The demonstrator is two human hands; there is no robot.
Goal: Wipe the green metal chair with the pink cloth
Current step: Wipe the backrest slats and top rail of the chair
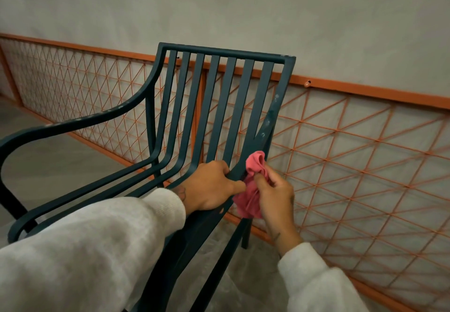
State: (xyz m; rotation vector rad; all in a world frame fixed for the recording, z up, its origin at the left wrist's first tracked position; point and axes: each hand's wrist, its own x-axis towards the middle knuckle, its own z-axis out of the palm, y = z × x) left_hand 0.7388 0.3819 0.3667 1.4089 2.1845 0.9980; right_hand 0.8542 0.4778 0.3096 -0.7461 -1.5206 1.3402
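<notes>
The green metal chair [219, 97] fills the middle of the head view, with a slatted back and seat and a curved armrest at the left. My left hand [211, 185] grips the chair's right armrest bar, fingers curled over it. Just to its right, my right hand [275, 194] pinches the bunched pink cloth [253, 180], which is pressed against the same bar where it rises toward the backrest post. White specks mark that post and the left armrest. Both my sleeves are light grey.
An orange metal lattice fence [353, 155] runs along the grey wall [243, 7] right behind the chair, its top rail slanting down to the right. Grey floor [60, 155] lies to the left and under the chair.
</notes>
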